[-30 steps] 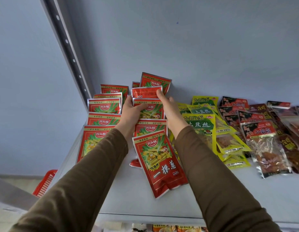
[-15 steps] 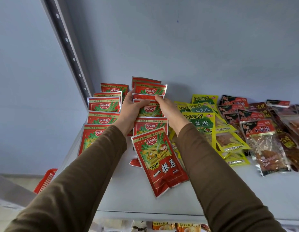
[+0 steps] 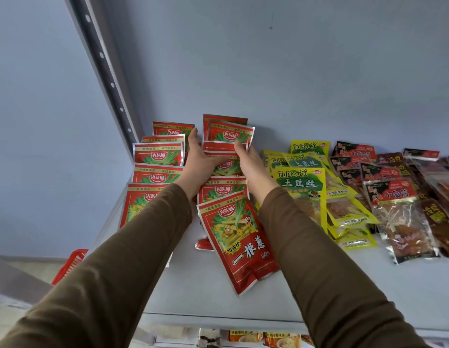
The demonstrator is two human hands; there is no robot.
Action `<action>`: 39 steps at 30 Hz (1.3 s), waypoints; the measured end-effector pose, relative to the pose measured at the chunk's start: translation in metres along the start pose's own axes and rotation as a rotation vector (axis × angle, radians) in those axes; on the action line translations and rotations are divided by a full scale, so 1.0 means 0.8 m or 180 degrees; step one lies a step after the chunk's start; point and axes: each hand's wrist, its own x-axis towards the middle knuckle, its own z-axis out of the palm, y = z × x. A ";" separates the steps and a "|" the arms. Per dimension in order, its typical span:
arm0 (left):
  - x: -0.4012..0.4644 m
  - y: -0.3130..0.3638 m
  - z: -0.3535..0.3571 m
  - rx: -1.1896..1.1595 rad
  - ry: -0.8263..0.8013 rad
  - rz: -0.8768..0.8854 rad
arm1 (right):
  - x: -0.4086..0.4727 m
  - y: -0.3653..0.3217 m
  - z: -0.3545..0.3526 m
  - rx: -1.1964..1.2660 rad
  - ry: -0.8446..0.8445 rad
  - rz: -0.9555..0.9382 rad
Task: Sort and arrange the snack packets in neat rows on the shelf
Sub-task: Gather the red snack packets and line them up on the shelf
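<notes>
Two rows of red snack packets lie overlapped on the white shelf (image 3: 369, 292). The left red row (image 3: 155, 169) runs beside the shelf upright. My left hand (image 3: 199, 159) and my right hand (image 3: 252, 167) flank the second red row (image 3: 222, 189), with straight fingers pressing its left and right edges near the back. My left thumb lies across one packet. The front red packet (image 3: 237, 243) of that row lies skewed, its bottom swung right. A small red packet corner (image 3: 204, 244) pokes out beneath it.
Yellow-green packets (image 3: 300, 182) lie in overlapping rows right of my right hand. Dark red and clear packets (image 3: 392, 197) lie further right. A red basket (image 3: 71, 264) sits below left. The perforated upright (image 3: 102, 61) and the blue back wall (image 3: 268, 71) bound the shelf. More packets show on the lower shelf (image 3: 268, 339).
The raised back packets of the second red row have come down and squared up. Both hands slid slightly forward along the row's sides.
</notes>
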 end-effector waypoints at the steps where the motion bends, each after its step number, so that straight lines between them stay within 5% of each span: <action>1: 0.001 -0.002 -0.002 0.0160 0.0049 0.0036 | 0.001 0.001 -0.001 0.0066 -0.0015 0.0098; 9: -0.035 0.025 -0.007 0.1482 0.0117 0.0829 | 0.001 0.007 -0.015 0.0227 -0.0289 0.0150; 16: -0.208 0.007 0.021 0.3643 -0.0849 0.1104 | 0.000 0.003 -0.026 0.0232 -0.0553 0.0140; 29: -0.209 -0.022 -0.021 0.3961 -0.1796 0.1117 | -0.027 0.009 -0.004 0.0105 -0.0328 0.0146; 34: -0.198 -0.023 0.010 0.3563 -0.1055 0.1090 | -0.026 0.009 0.003 0.0331 -0.0203 -0.0005; 39: -0.194 -0.053 0.002 0.4149 -0.1023 0.1074 | -0.029 0.010 0.017 0.0342 -0.0420 0.0030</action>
